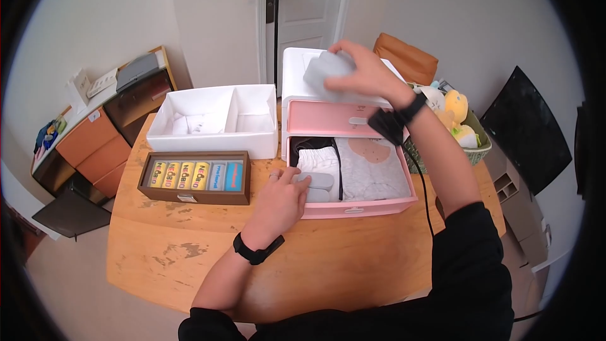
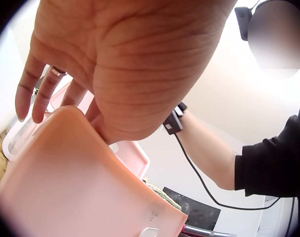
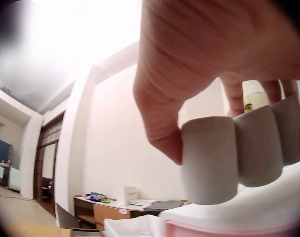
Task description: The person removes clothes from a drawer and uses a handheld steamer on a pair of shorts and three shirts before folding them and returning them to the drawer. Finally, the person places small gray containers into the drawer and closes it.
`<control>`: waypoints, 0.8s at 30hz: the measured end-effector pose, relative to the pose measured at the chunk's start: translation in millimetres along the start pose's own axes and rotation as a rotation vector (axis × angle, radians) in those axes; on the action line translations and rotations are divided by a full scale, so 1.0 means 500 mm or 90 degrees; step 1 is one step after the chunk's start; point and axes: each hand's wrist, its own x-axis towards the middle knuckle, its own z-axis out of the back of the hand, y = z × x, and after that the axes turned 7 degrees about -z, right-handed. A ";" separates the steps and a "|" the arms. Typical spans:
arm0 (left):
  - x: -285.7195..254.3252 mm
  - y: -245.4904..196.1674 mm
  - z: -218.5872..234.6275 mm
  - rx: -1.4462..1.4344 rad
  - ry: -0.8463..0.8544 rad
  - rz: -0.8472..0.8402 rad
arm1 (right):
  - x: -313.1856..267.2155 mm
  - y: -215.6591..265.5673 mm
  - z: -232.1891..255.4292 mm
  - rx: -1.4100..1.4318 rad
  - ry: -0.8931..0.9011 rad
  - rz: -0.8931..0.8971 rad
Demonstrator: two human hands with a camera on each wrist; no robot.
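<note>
My right hand (image 1: 371,77) grips a grey block with rounded, scalloped sides (image 3: 209,160), thumb on one side and fingers on the other. It is held over the white top of a small drawer unit (image 1: 295,85) and looks blurred in the head view. My left hand (image 1: 278,201) lies across the left front corner of the pulled-out pink drawer (image 1: 385,206), its fingers extended over the edge. The fingertips are right at a grey rounded item (image 1: 320,182) inside. White folded cloth (image 1: 319,160) and a folded grey garment (image 1: 385,170) lie in that drawer.
Above the pulled-out drawer is another pink drawer front (image 1: 322,117). To the left stand a white divided box (image 1: 214,142) and a brown case (image 1: 196,198) of small packs. A basket (image 1: 483,151) of plush toys sits right. A black cable (image 1: 424,183) hangs from my right wrist.
</note>
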 end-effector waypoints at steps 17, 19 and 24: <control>0.001 -0.014 0.011 0.010 0.050 0.036 | -0.176 -0.062 -0.176 -0.147 0.097 0.283; 0.002 -0.012 0.013 -0.006 0.055 0.035 | -0.177 -0.072 -0.178 -0.159 0.110 0.282; 0.002 -0.012 0.017 -0.025 0.053 0.034 | -0.175 -0.075 -0.177 -0.140 0.126 0.296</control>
